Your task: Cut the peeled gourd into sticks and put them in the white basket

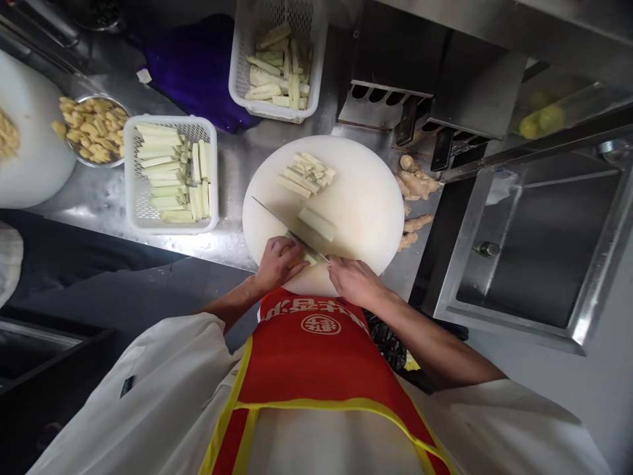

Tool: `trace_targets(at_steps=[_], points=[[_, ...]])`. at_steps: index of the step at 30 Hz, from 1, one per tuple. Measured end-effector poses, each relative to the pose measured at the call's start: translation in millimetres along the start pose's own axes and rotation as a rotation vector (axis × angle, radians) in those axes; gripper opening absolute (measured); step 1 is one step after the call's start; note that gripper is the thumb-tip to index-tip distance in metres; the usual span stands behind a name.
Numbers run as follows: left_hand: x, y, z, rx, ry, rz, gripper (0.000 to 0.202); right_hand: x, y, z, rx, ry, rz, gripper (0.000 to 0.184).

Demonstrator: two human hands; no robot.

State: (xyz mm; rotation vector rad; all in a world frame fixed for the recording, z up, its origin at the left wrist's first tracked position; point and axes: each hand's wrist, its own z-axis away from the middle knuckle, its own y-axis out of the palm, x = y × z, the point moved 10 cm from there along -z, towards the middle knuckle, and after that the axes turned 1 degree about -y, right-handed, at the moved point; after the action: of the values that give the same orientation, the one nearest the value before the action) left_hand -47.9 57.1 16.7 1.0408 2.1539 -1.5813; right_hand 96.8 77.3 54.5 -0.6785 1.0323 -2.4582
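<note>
Gripping knife (301,240) in R hand (357,280) over round white board (370,191), angling it up-left! Resting curled L hand (279,265) on pale veg piece (310,259), right by knife. Seeing veg block (317,223) flat on board just past knife, plus cut sticks (306,175) piled farther up. Over L, spotting basket (130,175) w/ pale batons (165,173).

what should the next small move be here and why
Probably a careful downward cut with the knife: the right hand grips it, its blade lies at the pale vegetable piece that the left hand steadies on the white board, and narrow sticks lie farther up the board.
</note>
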Motion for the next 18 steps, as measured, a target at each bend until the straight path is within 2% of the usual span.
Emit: trace_targets(at_steps=[5, 8, 10, 13, 18], points=[[-7, -20.6, 26, -0.061, 0.086, -0.071, 0.033, -38, 0, 15, -0.059, 0.048, -0.088, 0.025], [-5, -15.7, 39, 0.011, 0.090, -0.106, 0.028, -56, -2, 25, -0.112, 0.113, -0.078, 0.025], [-5, -7.8, 43, 0.080, 0.095, -0.090, 0.028, -59, -5, 34, -0.145, 0.163, -0.040, 0.025], [-5, -1.3, 39, 0.111, 0.095, -0.062, 0.032, -48, -9, 50, -0.153, 0.193, 0.000, 0.025], [-2, 2.1, 30, 0.101, 0.065, -0.023, 0.037, -10, -6, 80, -0.035, 0.095, 0.036, 0.029]])
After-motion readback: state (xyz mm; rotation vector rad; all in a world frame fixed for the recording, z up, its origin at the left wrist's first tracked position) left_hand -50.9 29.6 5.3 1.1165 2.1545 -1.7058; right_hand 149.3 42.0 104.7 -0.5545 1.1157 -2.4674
